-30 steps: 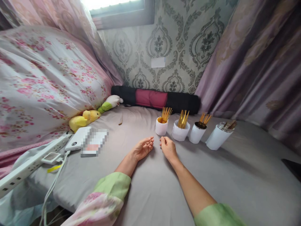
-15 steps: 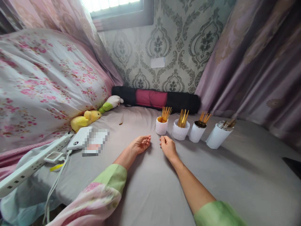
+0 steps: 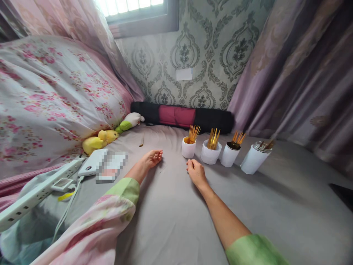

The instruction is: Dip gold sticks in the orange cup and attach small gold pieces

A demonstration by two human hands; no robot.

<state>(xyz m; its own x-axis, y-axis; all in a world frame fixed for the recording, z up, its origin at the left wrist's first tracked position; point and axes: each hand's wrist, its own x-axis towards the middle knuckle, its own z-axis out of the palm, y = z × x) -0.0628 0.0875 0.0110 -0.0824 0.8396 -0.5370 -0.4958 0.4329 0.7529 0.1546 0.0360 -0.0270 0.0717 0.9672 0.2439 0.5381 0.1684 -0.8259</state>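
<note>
My left hand [image 3: 152, 158] rests on the grey bedsheet [image 3: 171, 221] with its fingers loosely curled, and nothing shows in it. A thin brown stick [image 3: 142, 140] lies on the sheet just beyond it. My right hand [image 3: 196, 172] lies on the sheet in a loose fist, close in front of the leftmost white cup [image 3: 189, 149]. Beside that cup stand three more white cups [image 3: 211, 155], [image 3: 229, 156], [image 3: 252, 162] in a row, each with golden sticks poking out of it.
A white power strip [image 3: 33, 193], a power bank [image 3: 91, 163] and a blurred flat item [image 3: 111, 167] lie at the left. Yellow plush toys [image 3: 96, 141] sit by the floral duvet [image 3: 55, 92]. A black and red roll [image 3: 182, 116] lies along the wall. Purple curtains [image 3: 303, 73] hang at the right.
My left hand has slid left and away from the right hand, toward the loose stick. The right hand has stayed in place.
</note>
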